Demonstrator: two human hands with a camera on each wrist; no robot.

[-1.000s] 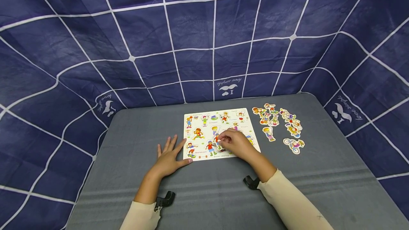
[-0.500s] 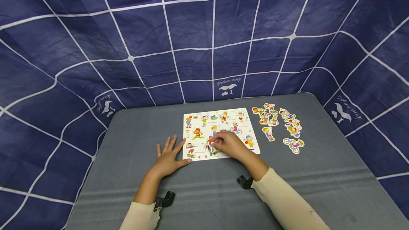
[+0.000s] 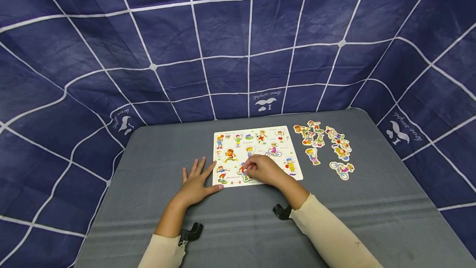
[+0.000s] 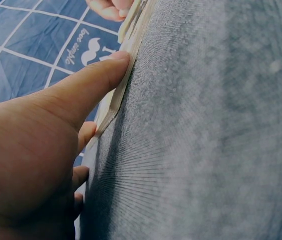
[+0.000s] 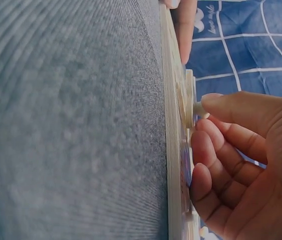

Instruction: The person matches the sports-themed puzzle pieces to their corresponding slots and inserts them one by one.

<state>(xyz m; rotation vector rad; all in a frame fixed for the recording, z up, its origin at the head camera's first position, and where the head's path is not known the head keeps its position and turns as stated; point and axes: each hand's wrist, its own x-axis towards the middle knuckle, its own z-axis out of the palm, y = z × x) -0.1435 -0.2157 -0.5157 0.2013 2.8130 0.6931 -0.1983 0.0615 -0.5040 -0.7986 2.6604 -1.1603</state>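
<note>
A pale board puzzle (image 3: 297, 172) printed with sporty children lies on the grey table. My left hand (image 3: 195, 189) is spread flat at its left side, thumb on the lower left corner and index fingertip at the left edge. With thumb and index finger my right hand (image 3: 262, 168) pinches the small pale knob (image 5: 200, 109) of a puzzle piece (image 5: 189, 95). That piece, a child in red (image 3: 244, 173), sits over the lower middle of the board, standing proud of its surface in the right wrist view. My other right fingers curl close above the board.
Several loose puzzle pieces (image 3: 308, 137) lie in a group right of the board. A bicycle piece (image 3: 342, 170) and a single child piece (image 3: 313, 156) lie nearer. A blue checked cloth (image 3: 230, 73) stands behind and around the grey table (image 3: 238, 226).
My right hand has moved left and slightly toward me with the piece, from the board's middle onto the red-shirted figure's place. The left hand has stayed put.
</note>
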